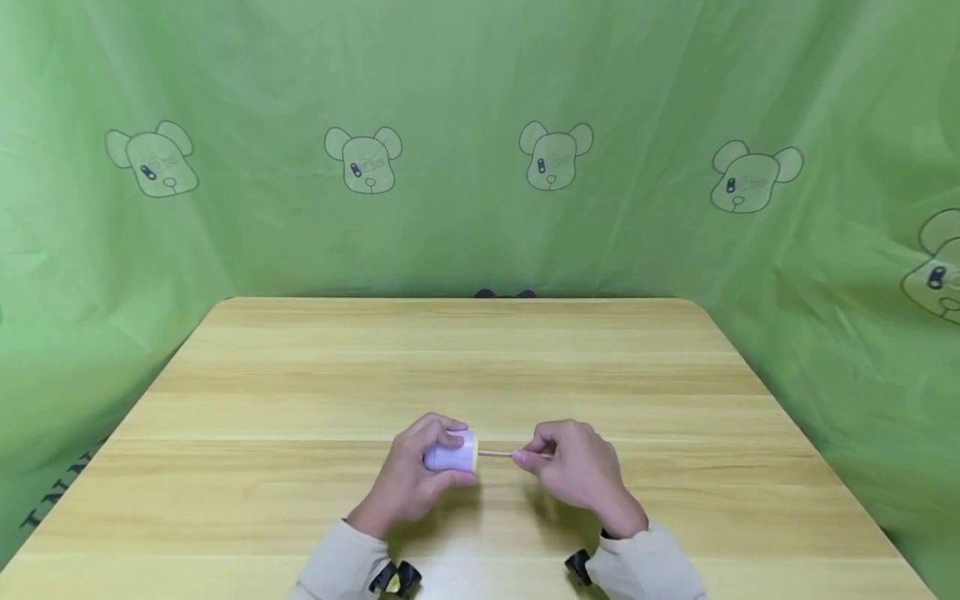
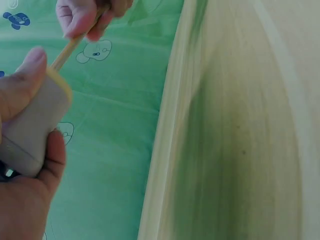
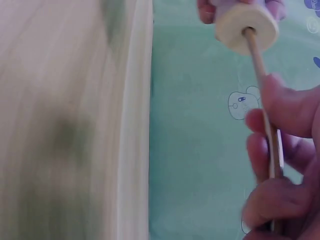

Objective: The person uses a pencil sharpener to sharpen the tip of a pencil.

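Note:
My left hand (image 1: pixel 412 471) grips a small lilac pencil sharpener (image 1: pixel 450 454), thumb on one side and fingers on the other. The sharpener lies sideways in the hand, above the table. Its round cream end (image 3: pixel 232 35) faces right and has a hole in the middle. A thin wood-coloured pencil (image 3: pixel 258 65) runs into that hole, so its tip is hidden. To the right, my right hand (image 1: pixel 581 467) pinches the pencil's shaft between thumb and fingers, with the other fingers curled in. In the left wrist view the pencil (image 2: pixel 65 54) spans the gap between both hands.
Both hands are over the near middle of a light wood table (image 1: pixel 480 358). A green curtain (image 1: pixel 465 75) with bear-head drawings hangs behind and beside it. Black wrist devices (image 1: pixel 396 577) sit at the cuffs of the pale sleeves (image 1: pixel 648 567).

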### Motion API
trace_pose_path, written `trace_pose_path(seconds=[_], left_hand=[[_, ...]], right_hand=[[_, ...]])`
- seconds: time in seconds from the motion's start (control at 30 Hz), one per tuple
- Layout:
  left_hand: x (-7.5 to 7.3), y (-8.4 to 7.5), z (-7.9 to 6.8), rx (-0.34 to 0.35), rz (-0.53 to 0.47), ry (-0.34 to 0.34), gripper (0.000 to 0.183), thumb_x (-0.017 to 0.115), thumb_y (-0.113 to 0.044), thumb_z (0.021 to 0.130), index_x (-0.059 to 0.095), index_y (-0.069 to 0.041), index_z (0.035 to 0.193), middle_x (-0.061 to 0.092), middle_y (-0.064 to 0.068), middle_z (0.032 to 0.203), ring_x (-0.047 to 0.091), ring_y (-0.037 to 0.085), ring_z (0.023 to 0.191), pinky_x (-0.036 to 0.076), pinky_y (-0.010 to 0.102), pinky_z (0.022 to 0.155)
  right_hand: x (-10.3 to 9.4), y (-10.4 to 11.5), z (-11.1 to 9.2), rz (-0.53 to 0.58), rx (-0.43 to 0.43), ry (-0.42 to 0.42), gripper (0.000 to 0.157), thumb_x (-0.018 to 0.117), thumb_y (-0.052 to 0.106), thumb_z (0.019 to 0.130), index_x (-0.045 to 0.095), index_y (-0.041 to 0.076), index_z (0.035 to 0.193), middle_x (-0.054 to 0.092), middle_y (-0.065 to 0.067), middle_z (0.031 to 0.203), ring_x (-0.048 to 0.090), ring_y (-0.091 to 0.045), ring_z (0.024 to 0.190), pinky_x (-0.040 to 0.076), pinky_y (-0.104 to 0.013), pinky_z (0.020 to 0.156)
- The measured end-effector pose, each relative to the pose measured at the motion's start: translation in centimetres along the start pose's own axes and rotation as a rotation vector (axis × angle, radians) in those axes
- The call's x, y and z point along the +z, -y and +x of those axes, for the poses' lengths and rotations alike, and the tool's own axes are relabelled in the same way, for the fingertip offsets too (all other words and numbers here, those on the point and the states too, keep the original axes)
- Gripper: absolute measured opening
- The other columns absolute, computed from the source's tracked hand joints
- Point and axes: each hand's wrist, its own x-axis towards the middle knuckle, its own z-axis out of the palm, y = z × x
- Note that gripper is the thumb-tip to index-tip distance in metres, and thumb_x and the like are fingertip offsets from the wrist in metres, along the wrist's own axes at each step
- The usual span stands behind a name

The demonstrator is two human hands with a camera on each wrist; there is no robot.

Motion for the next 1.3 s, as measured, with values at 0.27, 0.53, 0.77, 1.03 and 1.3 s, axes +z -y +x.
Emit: trace_pose_path(seconds=[0.27,0.53,0.77,1.03,1.3], left_hand=[[-0.4,0.0,0.1,-0.103,-0.079,-0.12,0.046,0.087,-0.006,0.066,0.061,-0.008,0.104,0.065,0.008,0.107,0.061,0.025,0.086,0.057,0.029,0.067],[-0.9,-0.4,0.3,-0.24,-0.078,-0.205,0.032,0.078,-0.014,0.082,0.059,-0.003,0.105,0.061,0.014,0.089,0.057,0.02,0.072,0.054,0.027,0.056],[-1.2,-0.8,0.5,-0.411,-0.191,-0.211,0.028,0.068,-0.022,0.091,0.056,-0.001,0.104,0.058,0.014,0.076,0.057,0.02,0.055,0.051,0.026,0.043],[-0.9,-0.8,0.9,-0.509,-0.25,-0.156,0.03,0.065,-0.027,0.093,0.056,-0.001,0.103,0.056,0.012,0.073,0.053,0.017,0.051,0.046,0.024,0.037],[-0.5,-0.3,0.5,-0.317,-0.169,-0.054,0.027,0.072,-0.014,0.087,0.054,-0.004,0.105,0.058,0.014,0.091,0.057,0.02,0.071,0.053,0.027,0.055]], right_hand=[[0.8,-1.0,0.4,0.003,-0.246,-0.265,0.027,0.091,0.015,0.065,0.074,0.011,0.086,0.063,0.002,0.089,0.057,-0.013,0.071,0.05,-0.03,0.065],[1.7,-1.4,0.5,-0.024,-0.393,-0.469,0.036,0.092,0.02,0.06,0.073,0.007,0.087,0.066,-0.002,0.086,0.055,-0.014,0.066,0.044,-0.03,0.063],[2.3,-0.9,0.6,-0.13,-0.573,-0.594,0.025,0.079,0.037,0.074,0.074,0.013,0.08,0.069,0.003,0.079,0.061,-0.011,0.06,0.037,-0.02,0.048],[3.1,-0.7,0.7,-0.227,-0.575,-0.746,0.035,0.069,0.051,0.079,0.07,0.02,0.064,0.058,0.012,0.058,0.023,0.002,0.04,0.014,-0.012,0.04],[0.8,0.3,-0.2,0.056,-0.001,-0.078,0.019,0.081,0.029,0.079,0.066,0.023,0.067,0.06,0.012,0.063,0.046,-0.006,0.05,0.032,-0.025,0.043]])
